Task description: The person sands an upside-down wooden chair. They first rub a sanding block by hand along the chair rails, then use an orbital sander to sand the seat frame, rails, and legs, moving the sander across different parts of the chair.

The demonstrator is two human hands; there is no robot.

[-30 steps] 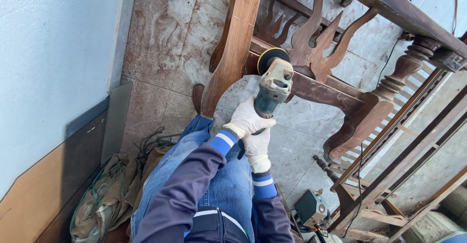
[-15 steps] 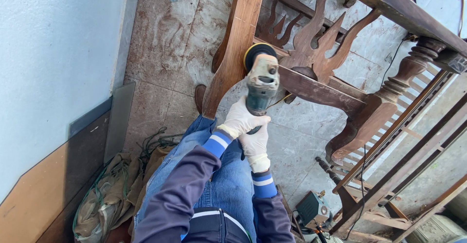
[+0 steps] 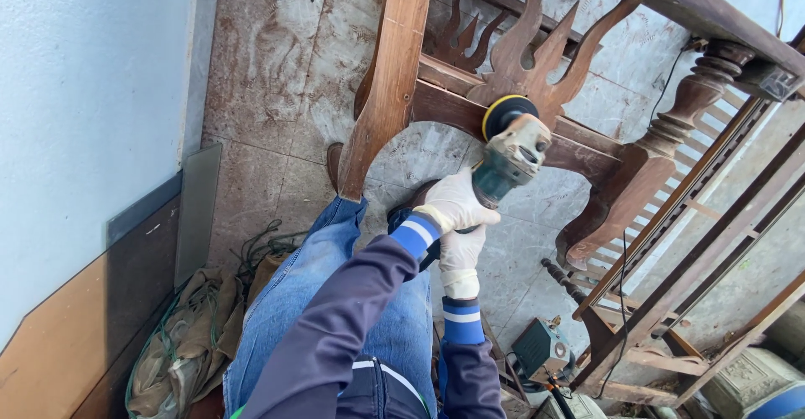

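A grey-green angle sander (image 3: 507, 161) with a yellow-edged black disc (image 3: 506, 114) presses on the dark cross rail (image 3: 444, 107) of a carved wooden chair frame. My left hand (image 3: 457, 204), in a white glove, grips the sander's body just behind its head. Directly below, my right hand (image 3: 459, 255), also gloved, closes on the tool's rear end, which is mostly hidden. The lighter, bare chair leg (image 3: 387, 83) stands left of the disc. My jeans-clad legs (image 3: 293, 318) lie beneath the arms.
A pale wall (image 3: 84, 117) with a brown panel runs along the left. Crumpled cloth and green cord (image 3: 180, 343) lie on the stone floor (image 3: 277, 75). A turned table leg (image 3: 671, 134), slatted wooden frames (image 3: 688, 251) and a small green machine (image 3: 541, 348) crowd the right.
The sander first slid left toward the light chair leg, then moved right along the cross rail to under the carved splat. Both hands went with it.
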